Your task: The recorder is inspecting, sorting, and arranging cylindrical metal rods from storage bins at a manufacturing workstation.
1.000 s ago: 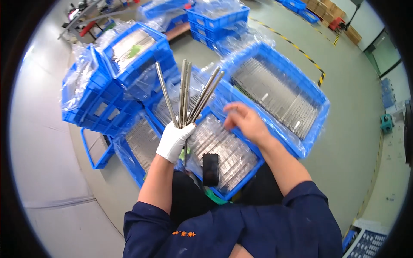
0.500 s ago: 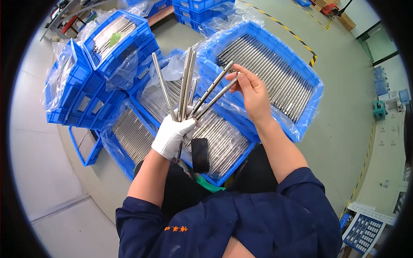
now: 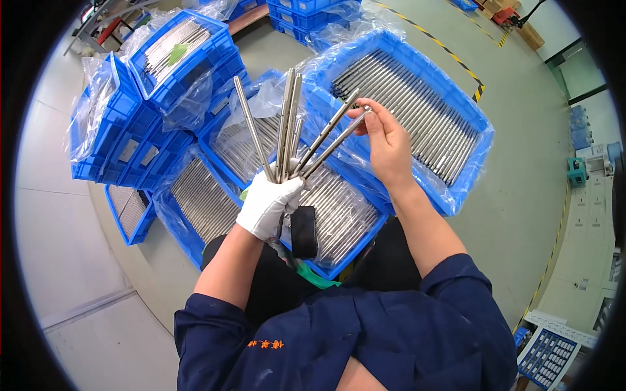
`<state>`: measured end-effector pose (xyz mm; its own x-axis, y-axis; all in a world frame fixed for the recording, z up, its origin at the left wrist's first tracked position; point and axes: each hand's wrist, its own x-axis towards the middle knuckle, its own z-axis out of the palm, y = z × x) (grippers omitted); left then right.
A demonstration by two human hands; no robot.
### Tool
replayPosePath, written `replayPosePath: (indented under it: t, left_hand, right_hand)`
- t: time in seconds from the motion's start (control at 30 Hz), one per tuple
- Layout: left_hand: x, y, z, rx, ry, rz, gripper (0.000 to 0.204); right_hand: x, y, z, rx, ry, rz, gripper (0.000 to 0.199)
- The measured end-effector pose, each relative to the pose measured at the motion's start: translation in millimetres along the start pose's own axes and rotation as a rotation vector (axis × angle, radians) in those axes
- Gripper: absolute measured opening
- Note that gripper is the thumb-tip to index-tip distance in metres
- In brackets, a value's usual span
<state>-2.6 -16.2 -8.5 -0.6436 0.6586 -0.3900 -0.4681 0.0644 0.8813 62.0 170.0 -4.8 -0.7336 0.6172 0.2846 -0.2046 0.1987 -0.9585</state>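
My left hand [image 3: 269, 203], in a white glove, is closed round the lower ends of several metal rods [image 3: 285, 127], which fan out upward. My bare right hand [image 3: 386, 135] pinches the upper end of one metal rod [image 3: 339, 140] leaning to the right; its lower end runs into the gloved fist. Another rod of that bundle stands just left of it, its tip near my right fingertips. Below the bundle is a blue bin [image 3: 331, 272] of rods under clear plastic. A black rectangular object [image 3: 304, 233] lies on those rods, beside my glove.
A large plastic-lined blue bin [image 3: 479, 144] of rods stands at the right. Stacked blue bins [image 3: 107, 153] rise at the left, and further bins [image 3: 312, 13] stand at the back. Black-and-yellow tape [image 3: 450, 53] marks the floor. Cabinets [image 3: 583, 225] line the far right.
My right fingers have shifted slightly up and right along with the end of the pinched rod, away from the neighbouring rod's tip. The gloved hand keeps its hold on the bundle.
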Motion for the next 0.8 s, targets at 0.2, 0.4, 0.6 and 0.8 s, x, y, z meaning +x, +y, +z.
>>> replayPosePath:
  t: [0.2,0.4,0.6,0.8]
  left_hand:
    - [2.9,4.1,-9.3,0.029,-0.001,0.011,0.027]
    - [1.1,11.6,-13.9,-0.069,-0.116,-0.077,0.031]
    - [5.1,4.6,-2.7,-0.033,-0.086,0.004,0.018]
    - [6.9,4.2,2.2,0.012,0.102,0.064,0.019]
  right_hand:
    - [3.1,-6.9,-4.6,-0.171,-0.082,-0.035,0.025]
    - [17.1,-4.6,-25.6,0.546,-0.524,0.437,0.024]
    - [-34.2,10.0,33.1,0.298,-0.446,0.512,0.023]
    - [-26.9,7.0,27.0,0.31,-0.28,0.288,0.018]
